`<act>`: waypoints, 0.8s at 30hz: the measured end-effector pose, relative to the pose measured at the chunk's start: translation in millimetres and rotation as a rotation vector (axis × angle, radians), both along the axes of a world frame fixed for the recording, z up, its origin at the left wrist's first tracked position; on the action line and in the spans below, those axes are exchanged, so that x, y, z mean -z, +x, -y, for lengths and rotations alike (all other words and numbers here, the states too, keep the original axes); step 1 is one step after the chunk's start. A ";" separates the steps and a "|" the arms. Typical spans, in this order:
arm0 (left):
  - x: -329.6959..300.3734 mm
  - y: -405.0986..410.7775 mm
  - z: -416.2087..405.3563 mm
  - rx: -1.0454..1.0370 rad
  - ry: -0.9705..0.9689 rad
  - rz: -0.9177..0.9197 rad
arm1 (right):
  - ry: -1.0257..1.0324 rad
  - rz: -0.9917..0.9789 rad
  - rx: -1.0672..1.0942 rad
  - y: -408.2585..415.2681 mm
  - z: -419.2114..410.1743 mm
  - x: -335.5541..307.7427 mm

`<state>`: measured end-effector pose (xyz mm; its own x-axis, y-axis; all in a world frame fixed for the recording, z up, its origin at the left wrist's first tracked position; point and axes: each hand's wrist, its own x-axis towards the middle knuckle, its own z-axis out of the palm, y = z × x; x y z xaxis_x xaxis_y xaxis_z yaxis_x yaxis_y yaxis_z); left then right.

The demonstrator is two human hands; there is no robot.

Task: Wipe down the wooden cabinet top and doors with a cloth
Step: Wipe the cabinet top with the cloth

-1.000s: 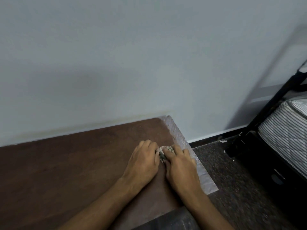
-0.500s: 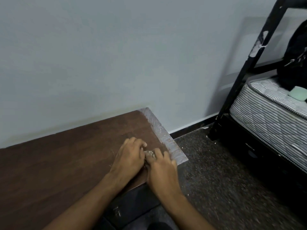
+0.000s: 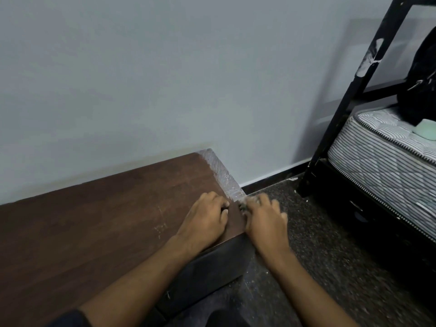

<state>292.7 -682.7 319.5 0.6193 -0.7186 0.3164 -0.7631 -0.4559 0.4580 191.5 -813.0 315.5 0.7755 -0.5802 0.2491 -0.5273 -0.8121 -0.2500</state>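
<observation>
The dark brown wooden cabinet top (image 3: 94, 232) runs along the wall, with a whitish smeared strip (image 3: 221, 175) down its right edge. My left hand (image 3: 205, 218) rests on the top near the front right corner, fingers curled under and nothing seen in them. My right hand (image 3: 264, 220) is blurred at the cabinet's right edge, closed over a small crumpled cloth (image 3: 243, 207). Only a dark sliver of the cloth shows between the hands. The cabinet's dark front face (image 3: 212, 267) shows below my wrists.
A grey wall (image 3: 165, 79) backs the cabinet. Dark speckled floor (image 3: 318, 244) lies to the right. A black bed frame (image 3: 342, 109) with a striped mattress (image 3: 382, 152) stands at far right, carrying a black bag (image 3: 422, 81) and a pale green object (image 3: 425, 132).
Both hands slid toward the front right corner. My right hand carried the cloth out to the right edge, and my left hand came apart from it. The view swung right.
</observation>
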 end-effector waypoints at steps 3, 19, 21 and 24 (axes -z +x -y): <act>-1.5 4.0 2.8 -0.016 0.008 0.018 | 0.032 -0.023 0.089 14.4 5.0 -7.2; 1.5 38.2 11.9 -0.094 0.019 0.044 | -0.007 -0.023 -0.182 23.4 2.8 2.1; -0.1 42.3 16.4 -0.091 0.043 0.054 | 0.046 -0.022 -0.115 40.9 18.8 0.4; -1.3 47.1 18.5 -0.087 0.059 0.064 | 0.089 -0.019 -0.109 61.1 22.6 -5.3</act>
